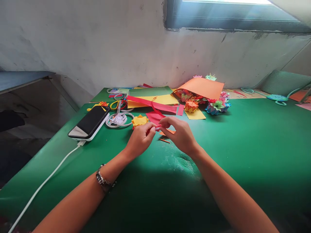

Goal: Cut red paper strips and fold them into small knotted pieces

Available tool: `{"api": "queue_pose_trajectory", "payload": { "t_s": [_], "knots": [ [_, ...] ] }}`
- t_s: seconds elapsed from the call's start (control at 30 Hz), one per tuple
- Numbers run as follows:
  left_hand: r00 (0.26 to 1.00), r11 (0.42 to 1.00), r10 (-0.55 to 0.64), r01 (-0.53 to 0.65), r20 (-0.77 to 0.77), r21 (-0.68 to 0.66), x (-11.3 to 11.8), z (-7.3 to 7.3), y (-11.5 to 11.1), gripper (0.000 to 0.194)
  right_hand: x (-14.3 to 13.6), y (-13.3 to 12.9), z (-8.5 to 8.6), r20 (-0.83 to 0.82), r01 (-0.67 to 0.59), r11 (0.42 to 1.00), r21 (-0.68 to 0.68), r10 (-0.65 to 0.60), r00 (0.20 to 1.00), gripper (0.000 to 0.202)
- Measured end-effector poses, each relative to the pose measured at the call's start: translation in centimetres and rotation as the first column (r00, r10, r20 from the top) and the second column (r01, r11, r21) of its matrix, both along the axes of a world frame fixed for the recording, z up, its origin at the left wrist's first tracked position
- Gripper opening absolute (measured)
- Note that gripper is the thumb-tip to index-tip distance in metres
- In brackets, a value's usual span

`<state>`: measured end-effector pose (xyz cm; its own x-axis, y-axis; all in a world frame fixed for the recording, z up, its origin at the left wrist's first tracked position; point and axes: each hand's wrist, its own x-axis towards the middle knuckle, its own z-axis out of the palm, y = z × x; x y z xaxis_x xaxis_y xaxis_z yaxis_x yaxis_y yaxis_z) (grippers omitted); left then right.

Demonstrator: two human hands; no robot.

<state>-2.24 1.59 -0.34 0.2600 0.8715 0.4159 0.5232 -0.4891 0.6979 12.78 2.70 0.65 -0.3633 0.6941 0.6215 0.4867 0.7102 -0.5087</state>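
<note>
Viewing remotely, I record 2 hands meeting over the table (243, 145). The left hand (143, 137) pinches a red paper piece (158, 126) between thumb and curled fingers; the right hand (178, 134) pinches at its other end. The exposed length runs crosswise, left to right, between the fingertips; neither hand is nearer. A narrow red strip (157, 111) curls away beyond the fingertips; I cannot tell if it joins the piece. The yellow paper flower (140, 120) sits just beyond the left hand.
</note>
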Motion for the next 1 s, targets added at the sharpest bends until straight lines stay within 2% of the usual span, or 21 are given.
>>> {"api": "queue_pose_trajectory", "payload": {
  "t_s": [0.43, 0.53, 0.63, 0.8, 0.9, 1.0],
  "knots": [
    [0.996, 0.996, -0.078, 0.077, 0.038, 0.050, 0.12, 0.07, -0.09, 0.018, -0.11, -0.22, 0.23, -0.016, 0.031, 0.999, 0.009, -0.030, 0.999, 0.006],
    [0.995, 0.995, -0.068, 0.063, 0.069, 0.075, 0.14, -0.06, -0.09, 0.015, -0.18, -0.29, 0.36, -0.056, 0.037, 0.998, -0.046, -0.040, 0.998, 0.006],
    [0.993, 0.996, -0.066, 0.060, 0.096, 0.071, 0.08, -0.10, -0.12, 0.015, -0.17, -0.19, 0.39, -0.126, 0.023, 0.985, -0.170, -0.044, 0.991, 0.008],
    [0.990, 0.998, -0.057, 0.052, 0.126, 0.045, 0.04, 0.05, -0.15, 0.017, -0.14, 0.01, 0.40, -0.281, -0.124, 0.911, -0.393, 0.009, 0.960, 0.008],
    [0.990, 0.998, -0.044, 0.038, 0.132, 0.046, 0.06, 0.14, -0.11, 0.018, -0.19, -0.02, 0.46, -0.343, -0.156, 0.891, -0.426, 0.000, 0.939, 0.009],
    [0.988, 0.999, -0.038, 0.032, 0.147, 0.039, 0.07, 0.16, -0.10, 0.019, -0.25, -0.11, 0.49, -0.361, -0.139, 0.901, -0.411, -0.021, 0.932, 0.008]
  ]
}}
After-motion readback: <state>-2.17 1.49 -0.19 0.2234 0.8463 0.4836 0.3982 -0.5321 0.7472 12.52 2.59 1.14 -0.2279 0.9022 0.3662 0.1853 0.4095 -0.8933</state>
